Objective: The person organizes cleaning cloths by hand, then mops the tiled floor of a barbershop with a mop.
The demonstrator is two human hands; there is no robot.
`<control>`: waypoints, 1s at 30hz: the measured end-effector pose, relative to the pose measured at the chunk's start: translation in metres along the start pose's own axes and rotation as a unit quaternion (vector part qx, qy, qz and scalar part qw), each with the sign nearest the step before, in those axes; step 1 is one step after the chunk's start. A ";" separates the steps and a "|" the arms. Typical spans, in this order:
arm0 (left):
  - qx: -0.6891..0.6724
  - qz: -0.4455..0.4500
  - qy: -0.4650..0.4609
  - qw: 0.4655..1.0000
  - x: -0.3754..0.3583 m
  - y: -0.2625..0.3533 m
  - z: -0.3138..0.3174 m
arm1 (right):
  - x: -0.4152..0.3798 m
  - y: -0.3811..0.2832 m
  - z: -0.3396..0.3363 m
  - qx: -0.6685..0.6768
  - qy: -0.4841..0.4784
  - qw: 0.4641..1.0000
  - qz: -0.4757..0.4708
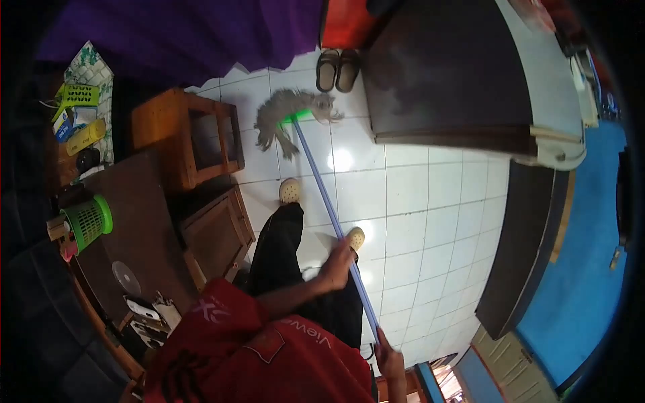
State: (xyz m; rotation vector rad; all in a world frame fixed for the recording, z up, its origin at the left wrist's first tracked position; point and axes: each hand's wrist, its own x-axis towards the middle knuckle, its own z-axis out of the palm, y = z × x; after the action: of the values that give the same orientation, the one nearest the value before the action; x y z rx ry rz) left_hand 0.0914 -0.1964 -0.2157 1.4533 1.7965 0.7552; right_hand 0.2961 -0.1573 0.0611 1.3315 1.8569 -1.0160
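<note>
A mop with a blue pole [316, 171] reaches diagonally across the view. Its green holder [295, 117] carries grey strands [272, 111] spread on the white tiled floor [406, 195]. Partway down the pole, my left hand [337, 266] is closed around it, above one of the beige clogs [356, 238]. Near the pole's lower end in view, my right hand [389, 359] grips it with wrapped fingers. The other clog [289, 191] stands on the tiles left of the pole.
Dark sandals [337, 71] lie beyond the mop head, by a purple curtain [201, 30]. A wooden stool [188, 138] and brown table [127, 208] with a green basket [91, 223] stand left. A dark cabinet [443, 74] is at upper right.
</note>
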 end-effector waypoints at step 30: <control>0.242 -0.038 -0.208 0.947 0.033 0.088 0.193 | 0.006 0.250 0.098 0.133 0.043 0.989 0.041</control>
State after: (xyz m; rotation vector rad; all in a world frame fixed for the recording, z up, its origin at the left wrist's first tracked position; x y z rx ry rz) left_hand 0.2936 -0.1432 -0.2641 1.6818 1.7512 -0.0568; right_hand 0.5382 -0.1907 -0.0493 1.6161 1.7572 -1.2123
